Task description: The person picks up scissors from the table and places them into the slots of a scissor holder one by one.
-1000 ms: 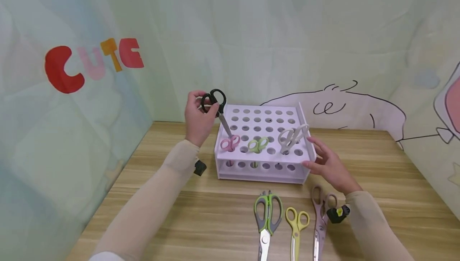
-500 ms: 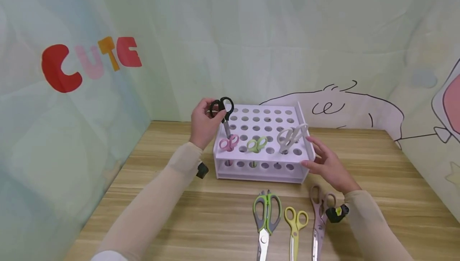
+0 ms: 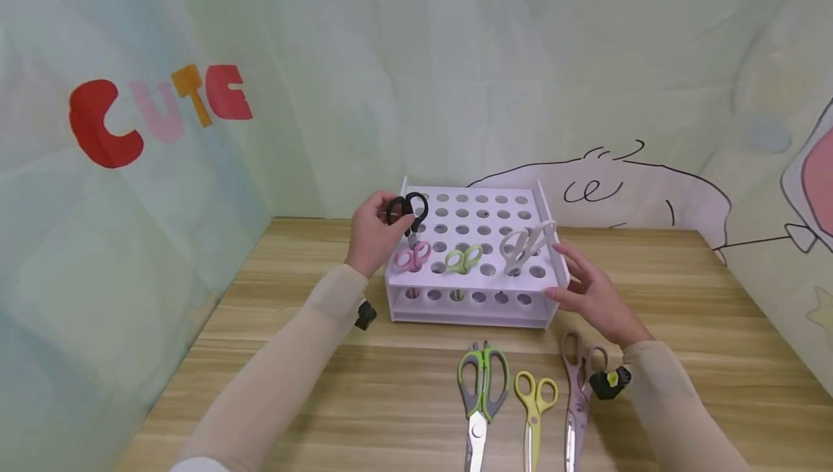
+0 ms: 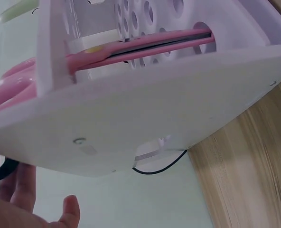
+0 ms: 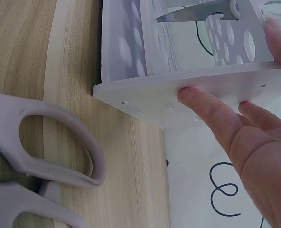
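At the rack's left side, my left hand (image 3: 377, 237) pinches black-handled scissors (image 3: 421, 215) by the handles, blades pointing down into the white rack (image 3: 465, 319). Just in front of those blades, small pink scissors (image 3: 413, 256) stand in a hole. Small green scissors (image 3: 463, 260) and white scissors (image 3: 526, 248) stand further right in the front row. My right hand (image 3: 599, 298) rests with extended fingers against the rack's right side panel (image 5: 150, 95). In the left wrist view the pink scissors' blades (image 4: 154, 45) pass through the rack, and the black scissors are mostly hidden behind its side panel.
On the wooden table (image 3: 293, 400) in front of the rack lie green-and-grey scissors (image 3: 483, 385), yellow scissors (image 3: 534, 400) and mauve scissors (image 3: 578, 392). The mauve pair is close to the right wrist. A printed curtain (image 3: 390, 82) stands behind the rack.
My left hand has moved right and down with the black scissors, and their blades have sunk lower into the rack. The right hand has stayed on the rack's side.
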`<state>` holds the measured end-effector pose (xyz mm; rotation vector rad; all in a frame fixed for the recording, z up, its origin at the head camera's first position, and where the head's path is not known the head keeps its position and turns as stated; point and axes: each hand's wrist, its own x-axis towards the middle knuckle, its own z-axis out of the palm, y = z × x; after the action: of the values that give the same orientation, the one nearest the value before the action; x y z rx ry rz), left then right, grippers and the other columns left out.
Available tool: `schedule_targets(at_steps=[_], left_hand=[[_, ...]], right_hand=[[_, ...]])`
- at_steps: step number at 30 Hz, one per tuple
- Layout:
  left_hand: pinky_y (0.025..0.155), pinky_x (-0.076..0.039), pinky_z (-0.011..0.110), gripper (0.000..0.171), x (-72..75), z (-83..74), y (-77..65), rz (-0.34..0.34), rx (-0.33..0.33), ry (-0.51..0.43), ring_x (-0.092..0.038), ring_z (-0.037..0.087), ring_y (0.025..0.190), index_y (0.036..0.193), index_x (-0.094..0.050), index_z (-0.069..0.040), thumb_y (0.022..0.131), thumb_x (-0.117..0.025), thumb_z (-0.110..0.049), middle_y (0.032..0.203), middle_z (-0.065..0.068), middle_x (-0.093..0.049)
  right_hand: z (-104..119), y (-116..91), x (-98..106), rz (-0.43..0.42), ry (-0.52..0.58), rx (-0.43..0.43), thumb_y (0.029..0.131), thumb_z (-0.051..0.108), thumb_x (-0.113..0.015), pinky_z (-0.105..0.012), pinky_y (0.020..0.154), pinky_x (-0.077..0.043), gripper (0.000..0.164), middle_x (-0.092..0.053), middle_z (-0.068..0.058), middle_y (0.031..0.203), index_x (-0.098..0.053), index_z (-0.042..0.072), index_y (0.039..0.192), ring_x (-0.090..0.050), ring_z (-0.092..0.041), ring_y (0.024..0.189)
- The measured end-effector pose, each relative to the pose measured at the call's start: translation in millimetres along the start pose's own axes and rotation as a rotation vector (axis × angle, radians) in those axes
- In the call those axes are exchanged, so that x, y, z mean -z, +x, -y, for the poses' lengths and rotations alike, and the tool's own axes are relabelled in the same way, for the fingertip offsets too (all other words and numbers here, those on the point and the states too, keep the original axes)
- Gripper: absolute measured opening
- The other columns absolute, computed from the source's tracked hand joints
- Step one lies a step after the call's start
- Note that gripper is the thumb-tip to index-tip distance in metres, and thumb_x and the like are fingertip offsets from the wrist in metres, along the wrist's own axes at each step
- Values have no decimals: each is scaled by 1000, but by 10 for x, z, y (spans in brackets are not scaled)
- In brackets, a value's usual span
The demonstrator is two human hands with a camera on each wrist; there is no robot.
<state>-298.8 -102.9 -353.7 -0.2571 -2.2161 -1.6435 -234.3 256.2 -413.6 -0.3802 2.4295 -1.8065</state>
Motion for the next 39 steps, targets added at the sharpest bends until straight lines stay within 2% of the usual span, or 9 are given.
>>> schedule_targets(at_steps=[8, 14, 19, 23, 28, 36, 39], left_hand=[[83, -53, 34, 29, 7, 49, -39, 62, 0, 61, -61, 25, 91, 112, -62, -1, 86, -74, -2, 101, 15, -66], [78, -55, 35, 35, 3, 96, -47, 120, -46, 86, -62, 26, 84, 120, -60, -3, 87, -71, 2, 103, 17, -65], [86, -55, 35, 39, 3, 110, -22, 162, -94, 161, -64, 27, 99, 127, -60, -7, 90, -68, 2, 120, 19, -64], [88, -55, 36, 37, 16, 76, 0, 190, -112, 218, -64, 27, 101, 127, -62, -8, 91, -68, -1, 119, 17, -64], [86, -55, 37, 35, 17, 16, 16, 212, -96, 280, -63, 25, 98, 126, -63, -8, 91, -68, -5, 114, 14, -65], [92, -53, 38, 32, 0, -22, -15, 259, -52, 245, -62, 27, 106, 124, -62, -7, 93, -66, -5, 116, 12, -65], [96, -50, 39, 33, 0, -46, -29, 241, -72, 259, -60, 27, 108, 126, -61, -7, 93, -66, -6, 117, 11, -64]], right_hand=[[3, 2, -10, 6, 2, -4, 91, 11, -72, -43, 89, -54, 82, -18, -23, 160, -24, 19, 158, -36, -50, 135], [-2, 5, -14, 13, 3, 4, 92, 11, -72, -44, 89, -54, 82, -17, -24, 160, -23, 19, 158, -35, -52, 135], [24, 21, -4, 11, 2, 6, 92, 11, -71, -42, 89, -54, 83, -16, -23, 160, -22, 20, 158, -35, -51, 135], [62, 21, 3, 11, 7, -1, 92, 10, -71, -43, 89, -53, 83, -16, -22, 161, -22, 20, 158, -34, -51, 136], [99, 8, 2, 11, -7, -6, 93, 10, -70, -43, 89, -53, 83, -15, -22, 161, -20, 20, 159, -32, -52, 136], [46, -11, 3, 8, -13, -25, 93, 12, -71, -43, 88, -54, 82, -15, -23, 161, -22, 20, 158, -35, -51, 135], [33, -9, 10, 10, -9, -25, 92, 12, -71, -43, 88, -54, 83, -15, -23, 160, -21, 20, 158, -35, -52, 134]])
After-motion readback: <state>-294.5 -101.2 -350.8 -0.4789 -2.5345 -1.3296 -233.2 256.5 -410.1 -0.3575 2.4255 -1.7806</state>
